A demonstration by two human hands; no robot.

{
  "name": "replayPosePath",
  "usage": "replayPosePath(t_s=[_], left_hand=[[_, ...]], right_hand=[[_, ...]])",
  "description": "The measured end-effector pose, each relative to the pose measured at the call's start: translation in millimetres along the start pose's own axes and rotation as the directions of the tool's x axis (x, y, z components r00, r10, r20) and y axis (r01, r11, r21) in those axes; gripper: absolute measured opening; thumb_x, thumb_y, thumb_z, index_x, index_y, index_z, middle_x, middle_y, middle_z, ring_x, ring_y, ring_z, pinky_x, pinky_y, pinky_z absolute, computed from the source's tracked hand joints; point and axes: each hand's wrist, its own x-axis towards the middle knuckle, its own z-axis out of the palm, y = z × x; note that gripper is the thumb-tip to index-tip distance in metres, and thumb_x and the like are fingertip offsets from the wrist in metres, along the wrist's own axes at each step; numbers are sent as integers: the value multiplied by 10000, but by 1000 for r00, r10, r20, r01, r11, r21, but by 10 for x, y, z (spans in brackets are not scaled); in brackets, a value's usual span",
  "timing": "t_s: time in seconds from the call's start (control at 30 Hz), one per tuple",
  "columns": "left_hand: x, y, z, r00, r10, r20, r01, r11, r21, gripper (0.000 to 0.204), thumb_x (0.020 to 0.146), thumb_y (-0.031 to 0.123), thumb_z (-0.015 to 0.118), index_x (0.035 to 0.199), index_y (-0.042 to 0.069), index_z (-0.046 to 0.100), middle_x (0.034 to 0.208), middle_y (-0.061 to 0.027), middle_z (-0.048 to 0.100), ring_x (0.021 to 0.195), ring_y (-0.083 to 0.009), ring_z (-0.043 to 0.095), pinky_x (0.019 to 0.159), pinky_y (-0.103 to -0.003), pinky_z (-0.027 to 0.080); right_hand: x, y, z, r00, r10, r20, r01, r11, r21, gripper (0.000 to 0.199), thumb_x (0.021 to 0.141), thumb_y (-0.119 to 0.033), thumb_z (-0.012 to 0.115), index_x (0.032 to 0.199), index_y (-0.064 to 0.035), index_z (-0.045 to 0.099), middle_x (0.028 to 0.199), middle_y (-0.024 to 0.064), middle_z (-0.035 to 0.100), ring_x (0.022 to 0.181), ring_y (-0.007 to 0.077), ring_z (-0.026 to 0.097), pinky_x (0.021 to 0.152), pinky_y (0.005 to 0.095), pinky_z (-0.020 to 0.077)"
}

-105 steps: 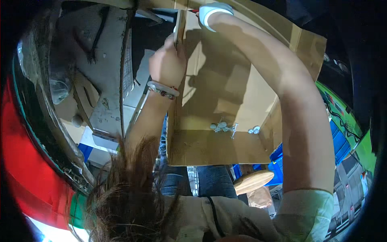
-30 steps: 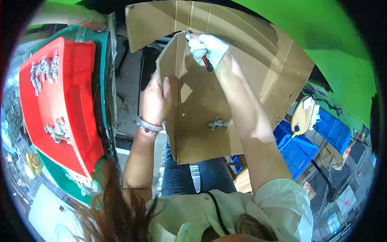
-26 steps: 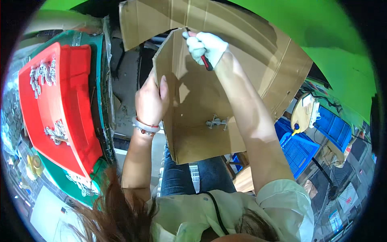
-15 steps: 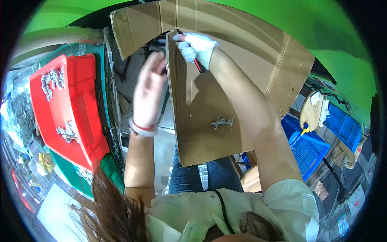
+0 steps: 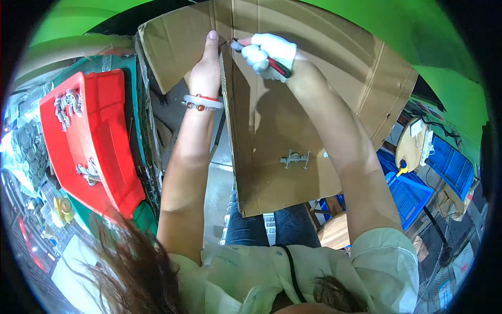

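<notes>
A large brown cardboard sheet with folds and a cut edge lies in front of me. My right hand, in a white glove with bare fingertips, is closed around a red and black utility knife. The knife's dark tip points left, close to the cardboard's slit near the far fold. My bare left hand is at the cardboard's left edge, thumb up against the flap; its other fingers are hidden behind the board. A small grey metal part rests on the cardboard's near portion.
At the left, a red crate holds several small metal parts and sits above a green crate. Blue plastic baskets and a round wooden stool top are at the right. My legs are below the cardboard's near edge.
My left hand has gone from hovering, blurred, beside the cardboard to its left edge, farther up. My right hand with the utility knife has shifted slightly right, and the cardboard slightly right too.
</notes>
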Motion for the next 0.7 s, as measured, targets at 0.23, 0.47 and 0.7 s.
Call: replayPosePath(t_s=[0.23, 0.47, 0.7], left_hand=[[28, 11, -145, 991, 99, -94, -88, 990, 115, 540, 854, 446, 595, 1085, -42, 589, 1118, -189, 600, 1048, -310, 544, 929, -371, 393], [-39, 64, -139, 985, 144, -91, -147, 989, -25, 409, 842, 347, 653, 997, -29, 606, 979, -122, 625, 850, -222, 592, 750, -345, 494], [4, 33, -150, 997, -79, -6, 75, 969, -237, 425, 841, 308, 665, 1061, -42, 564, 989, -107, 597, 822, -161, 599, 685, -286, 554]], right_hand=[[-284, -69, -241, 996, 34, 87, -34, 999, 0, 174, 979, -162, 381, 1017, -24, 479, 524, -91, 294, 361, 11, 260, 290, 173, 205], [-488, -103, -505, 990, 5, 144, -4, 1000, -5, 141, 951, -138, 445, 987, -18, 510, 539, -80, 351, 392, 5, 291, 321, 157, 225], [-536, -135, -502, 999, -36, -25, 32, 989, -144, 204, 960, -178, 450, 1063, -9, 497, 526, -93, 316, 368, -7, 264, 295, 168, 196]])
